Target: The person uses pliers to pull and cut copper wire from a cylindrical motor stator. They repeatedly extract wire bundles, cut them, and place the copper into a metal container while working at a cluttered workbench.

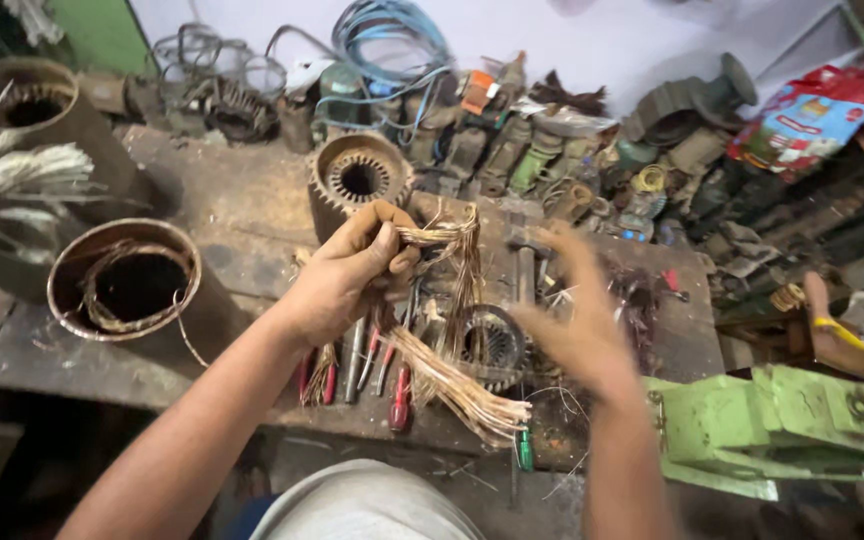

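1. Copper wire bundle (452, 300) is hanging from the left hand (352, 270), which is pinching its upper loop between thumb and fingers while the long strands are trailing down and fanning out near the bench's front edge.
2. Right hand (577, 320) is hovering just beside the bundle, blurred, fingers spread apart and holding nothing that can be made out.
3. Under both hands, a small stator (492, 350) is lying on the wooden workbench (232, 210), with red-handled screwdrivers (399, 395) lined up beside it.
4. Behind the left hand, a larger motor stator (357, 180) is standing upright.
5. At far left, a round metal housing (132, 285) is sitting with wire coiled inside.
6. At right, a green vise (782, 425) is jutting in.
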